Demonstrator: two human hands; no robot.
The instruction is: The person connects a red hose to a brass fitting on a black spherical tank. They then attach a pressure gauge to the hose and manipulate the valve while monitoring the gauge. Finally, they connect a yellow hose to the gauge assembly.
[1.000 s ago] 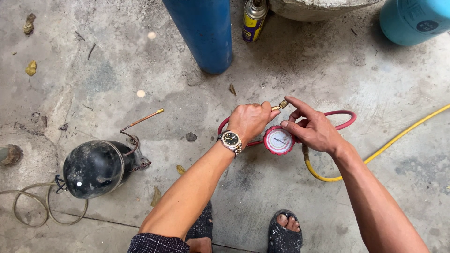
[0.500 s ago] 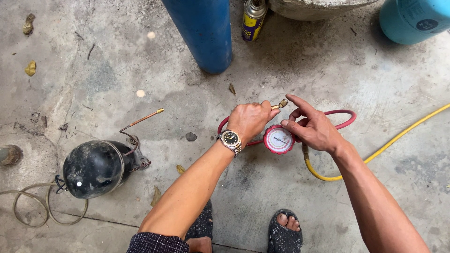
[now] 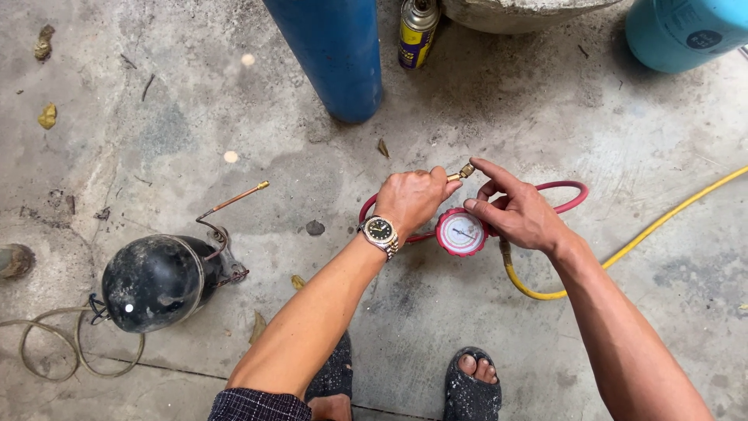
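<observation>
- the black compressor (image 3: 156, 282) lies on its side at the left, its copper tube (image 3: 234, 199) sticking up and out toward the middle; a coil of grey cord (image 3: 47, 343) trails from it. a stray foot could catch the cord or bend the thin tube.
- the left hand (image 3: 413, 199) is closed around the end of the red hose (image 3: 557, 191), with the brass fitting (image 3: 464, 171) poking out past the thumb. if that fist loosens, the fitting would likely drop onto the concrete and dent its threads.
- the red-rimmed pressure gauge (image 3: 461, 231) sits between the 2 hands, just under the fitting; its face could crack if it swings down.
- the right hand (image 3: 518, 214) is half open, forefinger stretched to touch the fitting's tip, gripping nothing that can be seen. a crooked start on the threads looks possible, since only 1 fingertip guides it.
- the yellow hose (image 3: 623, 253) curves from below the gauge off to the right; a tug on it could pull the gauge away.
- the surface is stained, cracked concrete floor (image 3: 545, 101) with dry leaves and grit, which could foul an open fitting.
- a blue cylinder (image 3: 331, 47), a yellow spray can (image 3: 417, 31) and a teal tank (image 3: 686, 31) stand along the top; the place looks like an outdoor yard.
</observation>
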